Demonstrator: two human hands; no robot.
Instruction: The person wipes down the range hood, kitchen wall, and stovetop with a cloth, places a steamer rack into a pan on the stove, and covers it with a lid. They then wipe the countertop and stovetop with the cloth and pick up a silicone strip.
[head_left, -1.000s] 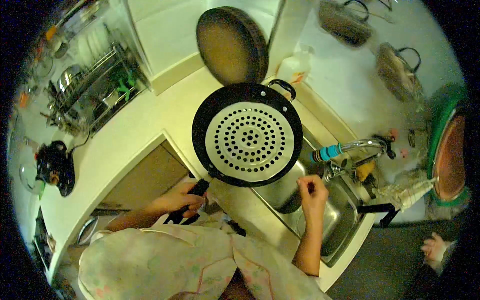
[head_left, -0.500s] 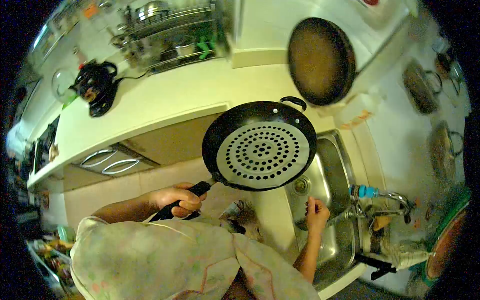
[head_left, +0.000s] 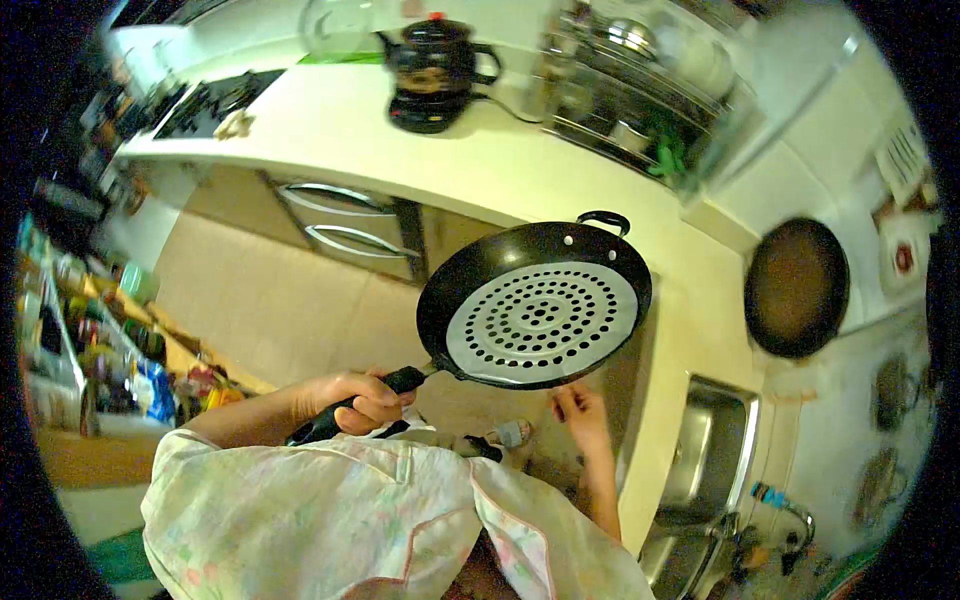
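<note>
My left hand [head_left: 362,402] is wrapped round the black handle of a wok [head_left: 490,255], which is held up in front of me and tilted. Inside the wok lies a round, pale steamer plate [head_left: 540,315] full of small holes. A small loop handle [head_left: 605,220] sticks out at the wok's far side. Just below the near right rim is my right hand [head_left: 582,415], its fingers loosely bent and a little apart, with nothing visible in them. Whether its fingertips touch the rim, I cannot tell.
A pale counter [head_left: 670,250] runs round the corner, with a sink [head_left: 700,450] and tap [head_left: 785,510] at right. A dark kettle [head_left: 435,75], a dish rack [head_left: 640,95] and a cooktop [head_left: 215,105] stand along it. A dark round pan [head_left: 797,288] leans upright at the wall.
My view has swung left, away from the sink, and the wok has come along in my left hand. My right hand has moved from over the sink to below the wok's rim, its fingers loosening.
</note>
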